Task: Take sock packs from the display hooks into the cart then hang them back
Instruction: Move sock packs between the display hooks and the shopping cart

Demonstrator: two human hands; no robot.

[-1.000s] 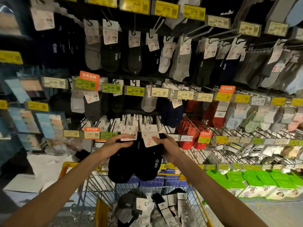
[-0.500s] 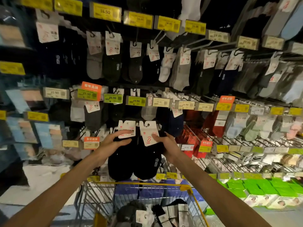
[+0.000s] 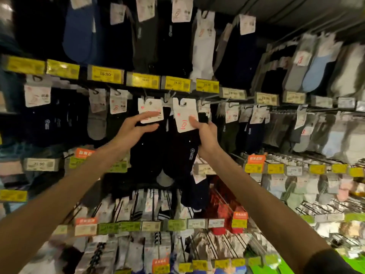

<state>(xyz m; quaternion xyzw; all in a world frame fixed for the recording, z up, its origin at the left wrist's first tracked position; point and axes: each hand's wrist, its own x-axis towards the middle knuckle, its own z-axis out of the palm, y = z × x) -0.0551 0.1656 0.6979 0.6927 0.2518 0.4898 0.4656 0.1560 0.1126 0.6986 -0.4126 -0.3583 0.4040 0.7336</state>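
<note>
Socks are light and floppy, only the card top is stiff, so I'd hold each by the card near its hole. Left hand (image 3: 136, 128) pinches the left pack (image 3: 151, 108) just below-left of the hook (image 3: 168, 97), fingers (image 3: 150, 115) nearly straight, thumb under the card. Right hand (image 3: 205, 134) is clamped on the right pack (image 3: 184, 113) just right of it, thumb on card.

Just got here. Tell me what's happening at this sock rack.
A person is holding two black sock packs up at the display, one per hand. The left hand pinches the left sock pack by its white card; the right hand grips the right sock pack the same way. Both cards sit right by the display hooks under the yellow price tags; whether either is hooked on is hard to tell.
</note>
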